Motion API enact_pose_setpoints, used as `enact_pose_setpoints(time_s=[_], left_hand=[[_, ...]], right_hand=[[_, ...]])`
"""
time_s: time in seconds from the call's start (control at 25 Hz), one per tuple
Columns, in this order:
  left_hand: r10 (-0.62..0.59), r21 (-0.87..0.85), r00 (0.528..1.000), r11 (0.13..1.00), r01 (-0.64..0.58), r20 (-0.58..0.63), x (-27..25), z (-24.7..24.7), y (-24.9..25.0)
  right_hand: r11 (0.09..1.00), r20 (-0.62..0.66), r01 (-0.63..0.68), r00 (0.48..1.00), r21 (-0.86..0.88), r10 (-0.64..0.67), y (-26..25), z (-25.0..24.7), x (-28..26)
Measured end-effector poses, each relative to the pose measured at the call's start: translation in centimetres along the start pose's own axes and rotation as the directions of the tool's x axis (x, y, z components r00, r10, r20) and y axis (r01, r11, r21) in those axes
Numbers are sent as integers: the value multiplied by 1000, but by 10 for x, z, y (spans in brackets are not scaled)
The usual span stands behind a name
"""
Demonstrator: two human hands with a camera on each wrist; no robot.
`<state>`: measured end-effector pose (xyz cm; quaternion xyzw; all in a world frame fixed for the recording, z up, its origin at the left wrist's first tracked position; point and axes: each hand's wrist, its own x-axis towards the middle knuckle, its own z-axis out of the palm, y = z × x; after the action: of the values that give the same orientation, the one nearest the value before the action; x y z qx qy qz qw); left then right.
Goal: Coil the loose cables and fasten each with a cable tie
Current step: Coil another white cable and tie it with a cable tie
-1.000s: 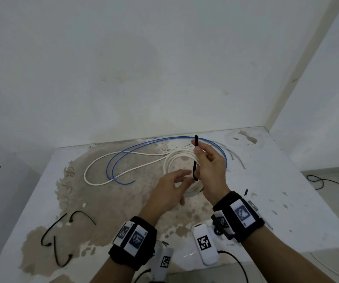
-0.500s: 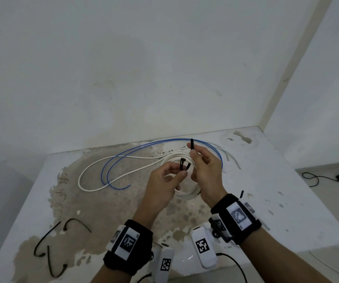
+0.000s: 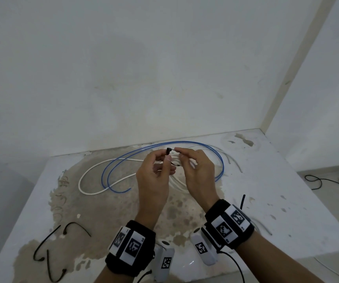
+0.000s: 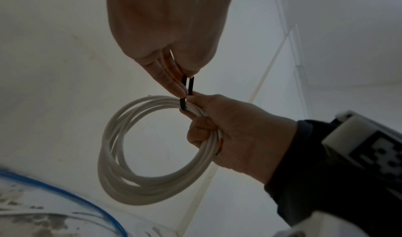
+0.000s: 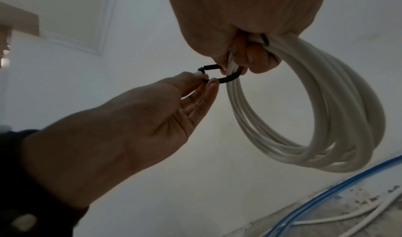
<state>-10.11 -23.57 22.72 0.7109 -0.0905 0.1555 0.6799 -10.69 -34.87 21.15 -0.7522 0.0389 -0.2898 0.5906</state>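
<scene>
A coil of white cable hangs in the air, gripped in the curled fingers of my right hand. A black cable tie is looped round the coil's strands just beside that grip. My left hand pinches the tie's head end between thumb and fingertips. In the head view both hands meet above the table, left hand and right hand, with the cable tie bridging them. Most of the coil is hidden behind the hands there.
A loose blue cable and a loose white cable lie in wide loops on the stained white table. Spare black ties lie at front left, another black tie at right. A wall backs the table.
The tie stood upright in my right hand before. My left hand has brought its lower end up round the coil, so the tie now forms a loop. Both hands have risen slightly.
</scene>
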Motion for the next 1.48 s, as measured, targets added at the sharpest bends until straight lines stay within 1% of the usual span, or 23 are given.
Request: enact_pose_setpoints(time_s=[0.12,0.24,0.48,0.6,0.68,0.76,0.84,0.92,1.08,1.16,1.24,1.28,1.36,1.4,1.48], left_hand=[[14,0,1000,1000,-14,1,-1,0,1],[19,14,1000,1000,-19,20,1,-1,2],[77,145,994,986,-88,77,6,-5,2],[43,159,998,986,-50,51,5,-3,2],[50,177,998,983,-57,44,7,-4,4],[47,197,995,978,-63,86,8,-6,5],[11,208,991,977,-39,136,8,-8,5],[-23,212,986,977,-12,162,8,-9,6],[-97,104,984,991,82,149,11,-9,10],[-92,83,984,993,80,153,12,-8,12],[-77,97,983,993,62,165,13,-7,13],[-55,122,983,992,34,175,14,-8,13],[24,197,977,978,-67,212,17,-10,12],[45,230,970,968,-102,239,19,-11,10],[18,266,953,958,-103,303,23,-13,8]], right_hand=[[999,7,47,999,-28,-47,1,0,-1],[997,-3,57,998,-42,-57,1,0,-1],[995,-6,71,997,-74,-72,7,-4,0],[997,1,48,999,-56,-48,10,-2,-2],[998,-12,35,999,-53,-35,10,-2,-2],[998,-15,30,999,-60,-31,9,-3,-3],[998,7,43,999,-53,-43,8,-3,-7],[999,28,24,999,-21,-23,8,-2,-10],[999,67,1,998,-35,1,5,-5,-10],[999,85,-32,996,-2,32,4,-7,-10],[997,96,-76,993,22,73,8,-6,-12],[995,103,-91,991,29,88,9,-7,-12],[990,133,-129,984,58,120,10,-10,-11],[982,160,-167,975,83,153,9,-11,-11],[946,235,-274,944,177,229,5,-18,-9]])
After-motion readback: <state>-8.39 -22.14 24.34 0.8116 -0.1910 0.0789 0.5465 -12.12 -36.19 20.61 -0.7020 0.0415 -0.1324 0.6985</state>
